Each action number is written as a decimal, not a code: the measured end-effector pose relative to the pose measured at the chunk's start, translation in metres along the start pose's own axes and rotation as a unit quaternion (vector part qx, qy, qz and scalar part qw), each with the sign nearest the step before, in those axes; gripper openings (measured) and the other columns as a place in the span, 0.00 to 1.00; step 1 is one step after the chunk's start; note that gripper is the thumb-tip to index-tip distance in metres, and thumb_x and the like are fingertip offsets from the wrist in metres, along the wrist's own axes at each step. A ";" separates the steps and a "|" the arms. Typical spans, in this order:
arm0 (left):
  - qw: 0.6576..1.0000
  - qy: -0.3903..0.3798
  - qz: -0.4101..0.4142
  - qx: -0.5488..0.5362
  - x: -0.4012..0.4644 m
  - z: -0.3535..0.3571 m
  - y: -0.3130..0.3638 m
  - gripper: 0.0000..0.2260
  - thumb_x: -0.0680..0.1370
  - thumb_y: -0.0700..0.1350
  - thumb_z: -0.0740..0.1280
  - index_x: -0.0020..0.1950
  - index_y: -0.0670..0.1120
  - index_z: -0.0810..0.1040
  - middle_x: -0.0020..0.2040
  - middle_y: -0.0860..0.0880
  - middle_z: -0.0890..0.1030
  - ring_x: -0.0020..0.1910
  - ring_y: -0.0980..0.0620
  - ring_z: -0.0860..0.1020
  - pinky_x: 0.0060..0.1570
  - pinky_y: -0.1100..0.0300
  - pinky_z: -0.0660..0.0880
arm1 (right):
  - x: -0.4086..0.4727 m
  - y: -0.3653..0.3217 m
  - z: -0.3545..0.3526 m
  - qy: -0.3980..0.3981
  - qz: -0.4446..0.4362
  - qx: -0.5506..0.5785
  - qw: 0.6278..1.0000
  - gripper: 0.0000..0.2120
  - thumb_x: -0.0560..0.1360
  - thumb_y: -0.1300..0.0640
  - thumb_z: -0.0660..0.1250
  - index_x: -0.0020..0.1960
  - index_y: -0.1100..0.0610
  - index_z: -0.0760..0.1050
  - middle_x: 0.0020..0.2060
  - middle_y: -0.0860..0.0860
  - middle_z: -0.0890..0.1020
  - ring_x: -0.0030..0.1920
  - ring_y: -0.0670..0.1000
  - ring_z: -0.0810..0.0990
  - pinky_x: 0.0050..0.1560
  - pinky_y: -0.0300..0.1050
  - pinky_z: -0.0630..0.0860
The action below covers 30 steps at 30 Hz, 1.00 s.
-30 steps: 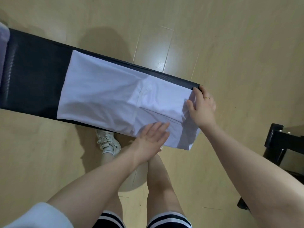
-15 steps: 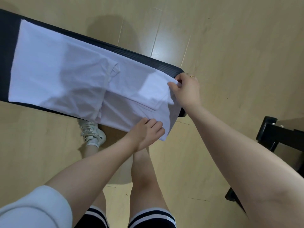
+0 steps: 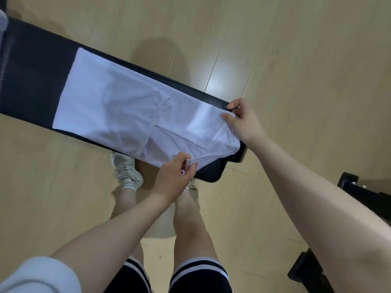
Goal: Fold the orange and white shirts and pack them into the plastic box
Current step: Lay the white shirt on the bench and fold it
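A white shirt (image 3: 118, 106), partly folded lengthwise, lies along a long black bench (image 3: 31, 77). Its right end is lifted off the bench end. My left hand (image 3: 175, 176) pinches the shirt's near right corner at the bench's front edge. My right hand (image 3: 243, 121) pinches the far right corner above the bench's far edge. The cloth sags a little between the two hands. No orange shirt and no plastic box are in view.
The bench stands on a pale wooden floor (image 3: 296, 60). My legs and a white sneaker (image 3: 127, 172) are under the bench's near side. A black frame (image 3: 359, 191) stands at the right edge. Something pale grey (image 3: 3, 20) shows at the top left corner.
Both hands went from lying flat on the shirt's right end to pinching its two right corners. They have lifted that end, baring the bench's right tip.
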<state>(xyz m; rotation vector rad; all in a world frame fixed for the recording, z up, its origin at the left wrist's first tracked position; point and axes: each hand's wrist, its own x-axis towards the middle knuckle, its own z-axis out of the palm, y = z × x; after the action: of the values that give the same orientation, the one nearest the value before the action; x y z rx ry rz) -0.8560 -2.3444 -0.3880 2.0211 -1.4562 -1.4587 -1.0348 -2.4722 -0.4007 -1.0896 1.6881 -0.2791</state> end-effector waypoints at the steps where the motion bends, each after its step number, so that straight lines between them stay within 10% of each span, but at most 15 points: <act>1: 1.000 0.009 -0.018 -0.018 -0.002 -0.004 0.002 0.07 0.75 0.44 0.66 0.39 0.51 0.71 0.29 0.54 0.72 0.30 0.57 0.71 0.31 0.65 0.66 | -0.001 -0.008 0.000 -0.011 -0.006 0.008 1.000 0.06 0.73 0.58 0.64 0.45 0.48 0.68 0.32 0.45 0.70 0.31 0.46 0.67 0.35 0.39 0.65; 13: 0.972 0.099 -0.128 -0.169 -0.006 -0.113 -0.041 0.06 0.77 0.41 0.62 0.43 0.51 0.71 0.30 0.51 0.70 0.30 0.52 0.68 0.29 0.67 0.64 | 0.018 -0.145 0.073 -0.197 0.005 0.003 0.980 0.17 0.72 0.71 0.56 0.39 0.56 0.79 0.30 0.49 0.80 0.29 0.44 0.78 0.30 0.35 0.70; 21: 0.937 0.189 -0.166 -0.242 0.018 -0.172 -0.107 0.06 0.78 0.48 0.61 0.41 0.55 0.70 0.39 0.49 0.73 0.39 0.49 0.72 0.42 0.51 0.71 | 0.051 -0.183 0.163 -0.137 -0.082 -0.094 0.983 0.10 0.72 0.59 0.68 0.32 0.52 0.73 0.29 0.50 0.72 0.30 0.49 0.69 0.34 0.40 0.66; 30: 0.940 0.220 -0.159 -0.206 0.054 -0.211 -0.141 0.06 0.80 0.45 0.58 0.50 0.44 0.72 0.39 0.52 0.74 0.38 0.51 0.72 0.38 0.57 0.69 | 0.093 -0.198 0.218 -0.075 -0.056 -0.110 0.990 0.06 0.74 0.58 0.62 0.38 0.56 0.71 0.28 0.48 0.73 0.30 0.48 0.70 0.33 0.41 0.67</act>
<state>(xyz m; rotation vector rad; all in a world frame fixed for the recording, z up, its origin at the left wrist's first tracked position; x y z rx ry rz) -0.6028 -2.3918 -0.4163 2.1748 -0.6084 -1.1769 -0.7481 -2.5850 -0.4219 -1.3373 1.5520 -0.0799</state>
